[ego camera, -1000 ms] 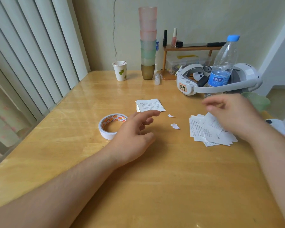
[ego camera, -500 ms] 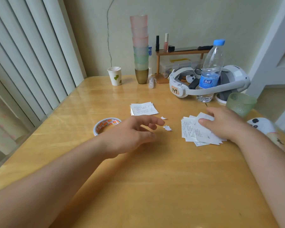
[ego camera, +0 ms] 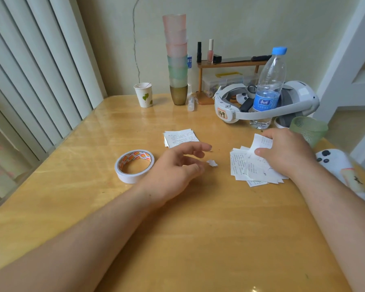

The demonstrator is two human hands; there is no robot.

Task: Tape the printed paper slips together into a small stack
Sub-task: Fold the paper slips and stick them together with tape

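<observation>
Printed paper slips (ego camera: 238, 165) lie in a loose, fanned heap on the right side of the wooden table (ego camera: 198, 239), their edges splayed at different angles so the heap has no single heading. The right hand (ego camera: 287, 152) rests on top of that heap, and its thumb and fingers pinch one slip (ego camera: 261, 142) whose far end curls up off the pile; that slip's long axis runs roughly from the person out toward the back wall. A second, tidier small stack of slips (ego camera: 180, 137) lies flat nearer the middle of the table, its longer side running across the view and its print lines slightly slanted. The left hand (ego camera: 177, 165) hovers just in front of that stack, fingers loosely spread and gently curled, holding nothing. A torn paper scrap (ego camera: 212, 163) sits just beside its fingertips. The roll of tape (ego camera: 134, 165) lies flat to the left of that hand, hole facing up. Toward the back stand a paper cup (ego camera: 143, 95), a tower of stacked plastic cups (ego camera: 176, 57), a water bottle (ego camera: 269, 87) and a white headset (ego camera: 266, 103).
</observation>
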